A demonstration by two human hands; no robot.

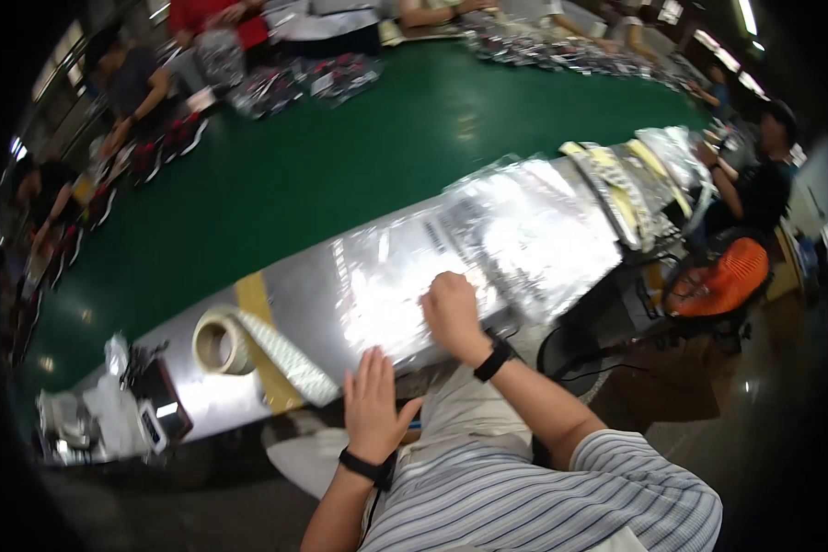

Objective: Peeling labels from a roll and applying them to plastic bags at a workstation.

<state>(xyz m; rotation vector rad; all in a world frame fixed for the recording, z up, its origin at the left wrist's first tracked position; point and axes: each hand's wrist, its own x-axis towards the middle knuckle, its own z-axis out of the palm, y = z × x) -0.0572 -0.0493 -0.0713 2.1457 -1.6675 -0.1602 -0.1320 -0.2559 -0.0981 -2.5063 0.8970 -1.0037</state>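
My left hand [373, 409] rests at the near edge of a clear, shiny plastic bag [377, 304], its fingers stretched out and the thumb apart. Over the bag's right part, my right hand [453, 313] has its fingers curled in; whatever they hold, if anything, is hidden. Glare blurs the bag's outline and contents. More clear plastic bags [534, 230] lie piled just right of my right hand. To the left of my hands stands a roll of labels [219, 342], its printed strip [290, 359] trailing toward the near edge of the metal worktop [294, 276].
A dark phone-like device [166, 396], a small white device [152, 423] and crumpled plastic [106, 409] sit at the left end. Bundled strips [616, 189] lie far right. Beyond the green table [340, 166], several people handle bagged goods. An orange fan [722, 276] stands at right.
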